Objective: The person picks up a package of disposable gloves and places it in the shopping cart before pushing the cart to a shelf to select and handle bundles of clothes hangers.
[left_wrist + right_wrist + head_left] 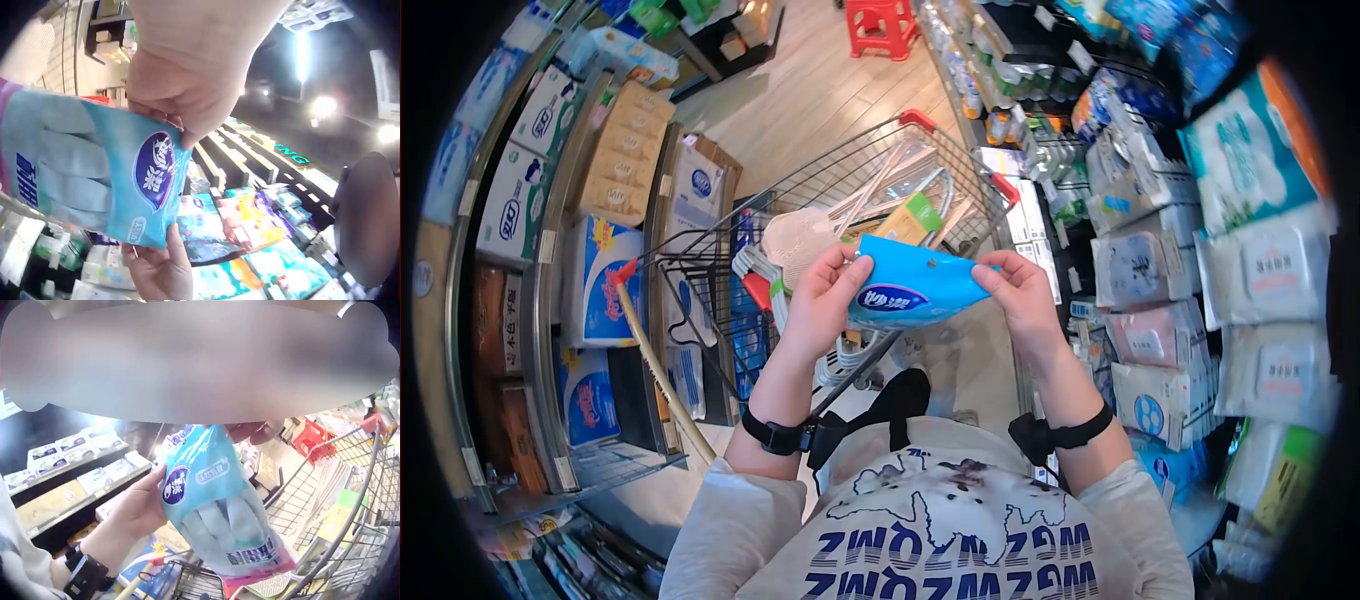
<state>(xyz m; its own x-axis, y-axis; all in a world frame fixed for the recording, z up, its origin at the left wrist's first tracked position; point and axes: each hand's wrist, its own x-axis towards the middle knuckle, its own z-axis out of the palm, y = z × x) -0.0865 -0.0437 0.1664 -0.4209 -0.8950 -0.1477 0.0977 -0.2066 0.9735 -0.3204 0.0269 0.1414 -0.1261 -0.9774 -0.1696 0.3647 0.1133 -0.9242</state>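
Observation:
A blue packet of rubber gloves is held up in front of my body, above the near end of the shopping cart. At its left end, my left hand pinches the top corner between thumb and fingers. My right hand pinches the opposite end the same way. Pale glove fingers show through the clear part of the packet in the left wrist view, above a pink edge. In the right wrist view the packet hangs with that pink edge lowest, and a blur covers the upper area.
The wire cart carries a pale pink textured item and a yellow-green labelled pack. Shelves of boxed tissues line the left. Packets hang along the right. A red stool stands on the floor ahead.

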